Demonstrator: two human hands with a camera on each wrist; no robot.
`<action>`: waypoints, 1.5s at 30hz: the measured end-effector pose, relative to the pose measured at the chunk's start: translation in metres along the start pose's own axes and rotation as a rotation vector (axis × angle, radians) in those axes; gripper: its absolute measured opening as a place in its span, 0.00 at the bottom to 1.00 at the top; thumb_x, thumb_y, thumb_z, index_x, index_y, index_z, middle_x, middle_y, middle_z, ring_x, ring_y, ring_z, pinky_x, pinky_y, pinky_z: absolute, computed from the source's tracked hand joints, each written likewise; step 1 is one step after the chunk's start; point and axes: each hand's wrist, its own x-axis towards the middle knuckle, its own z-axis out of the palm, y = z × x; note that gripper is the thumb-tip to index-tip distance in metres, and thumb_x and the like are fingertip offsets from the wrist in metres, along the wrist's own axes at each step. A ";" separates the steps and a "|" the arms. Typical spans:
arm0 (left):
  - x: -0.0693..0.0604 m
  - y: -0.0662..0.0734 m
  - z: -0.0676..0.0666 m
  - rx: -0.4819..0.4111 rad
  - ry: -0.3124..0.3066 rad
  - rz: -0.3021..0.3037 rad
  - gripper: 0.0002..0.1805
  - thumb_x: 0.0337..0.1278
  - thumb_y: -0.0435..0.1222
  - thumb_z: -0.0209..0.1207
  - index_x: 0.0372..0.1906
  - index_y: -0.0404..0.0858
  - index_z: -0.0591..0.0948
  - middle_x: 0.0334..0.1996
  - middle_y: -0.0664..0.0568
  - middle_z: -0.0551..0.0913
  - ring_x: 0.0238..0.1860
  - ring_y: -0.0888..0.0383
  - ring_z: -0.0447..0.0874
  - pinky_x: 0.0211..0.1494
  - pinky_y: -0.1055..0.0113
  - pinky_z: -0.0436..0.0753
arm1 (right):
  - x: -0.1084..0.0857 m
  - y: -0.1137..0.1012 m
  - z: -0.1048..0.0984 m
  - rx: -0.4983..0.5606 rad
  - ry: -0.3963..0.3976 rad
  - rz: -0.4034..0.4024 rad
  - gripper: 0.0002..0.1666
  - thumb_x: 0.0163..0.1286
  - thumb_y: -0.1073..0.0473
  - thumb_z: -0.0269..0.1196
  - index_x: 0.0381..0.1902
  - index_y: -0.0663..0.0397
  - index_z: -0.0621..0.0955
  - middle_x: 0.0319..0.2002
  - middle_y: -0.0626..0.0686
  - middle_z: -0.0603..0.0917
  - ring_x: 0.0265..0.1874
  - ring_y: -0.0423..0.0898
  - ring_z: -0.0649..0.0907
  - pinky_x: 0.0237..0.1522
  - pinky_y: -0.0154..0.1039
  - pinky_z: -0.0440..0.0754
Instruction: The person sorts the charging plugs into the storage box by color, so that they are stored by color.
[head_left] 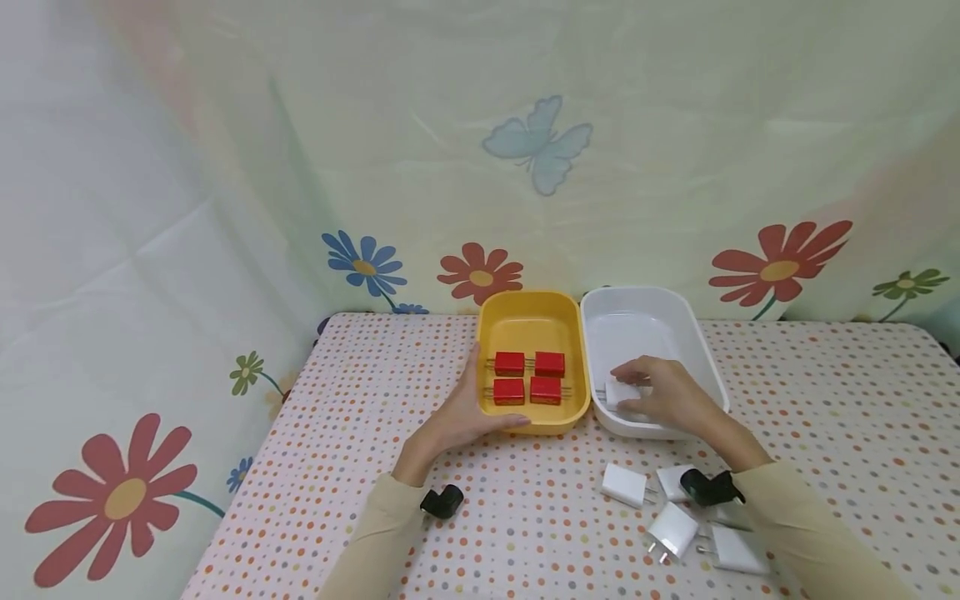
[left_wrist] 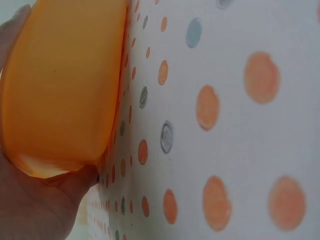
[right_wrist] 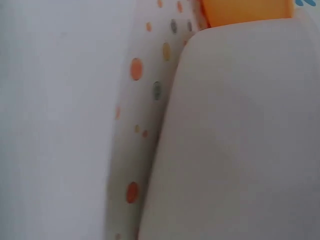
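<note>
My left hand [head_left: 459, 417] grips the near left corner of a yellow plastic bin [head_left: 528, 307], its thumb along the front wall and its fingers along the left side. Inside that bin lie several red plug adapters [head_left: 509, 364] in two rows, prongs sideways. My right hand [head_left: 670, 397] reaches into a white plastic bin [head_left: 637, 298] and pinches a white plug adapter [head_left: 618, 392] near the left wall, prongs pointing left. In the left wrist view the yellow bin's outer wall [left_wrist: 65, 85] is within the hand. The right wrist view shows only the white bin's outer wall [right_wrist: 240, 130], not the fingers.
Several more white plug adapters [head_left: 624, 485] lie loose on the dotted tablecloth [head_left: 525, 517] in front of the white bin, some partly under my right forearm. The two bins stand side by side at the table's back edge, before a flowered curtain [head_left: 645, 167].
</note>
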 end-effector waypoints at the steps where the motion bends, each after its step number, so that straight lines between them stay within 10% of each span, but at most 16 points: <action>1: 0.000 0.000 0.000 0.000 -0.004 0.002 0.71 0.52 0.41 0.79 0.85 0.56 0.34 0.80 0.51 0.58 0.75 0.53 0.63 0.76 0.48 0.67 | -0.002 -0.001 -0.002 0.005 0.025 -0.011 0.28 0.57 0.68 0.79 0.55 0.70 0.83 0.51 0.68 0.86 0.54 0.68 0.83 0.57 0.63 0.82; 8: 0.000 0.001 0.001 0.031 0.002 -0.037 0.73 0.52 0.43 0.79 0.85 0.50 0.32 0.81 0.50 0.57 0.76 0.52 0.61 0.78 0.46 0.64 | -0.024 -0.023 -0.019 -0.008 0.196 -0.170 0.24 0.60 0.69 0.78 0.53 0.68 0.85 0.49 0.64 0.86 0.51 0.67 0.85 0.53 0.62 0.84; 18: -0.002 0.001 -0.001 0.041 0.011 -0.062 0.72 0.52 0.46 0.79 0.85 0.51 0.34 0.82 0.49 0.54 0.77 0.50 0.59 0.78 0.43 0.63 | -0.068 -0.056 -0.016 0.006 0.202 -0.327 0.24 0.53 0.70 0.81 0.48 0.58 0.87 0.44 0.51 0.88 0.45 0.56 0.88 0.46 0.52 0.88; 45: -0.003 0.002 0.001 0.015 0.009 -0.033 0.71 0.53 0.44 0.78 0.85 0.51 0.34 0.81 0.49 0.58 0.76 0.51 0.62 0.77 0.44 0.66 | -0.083 -0.026 0.036 0.002 -0.104 -0.058 0.24 0.50 0.61 0.84 0.45 0.61 0.88 0.42 0.48 0.86 0.38 0.41 0.82 0.38 0.39 0.84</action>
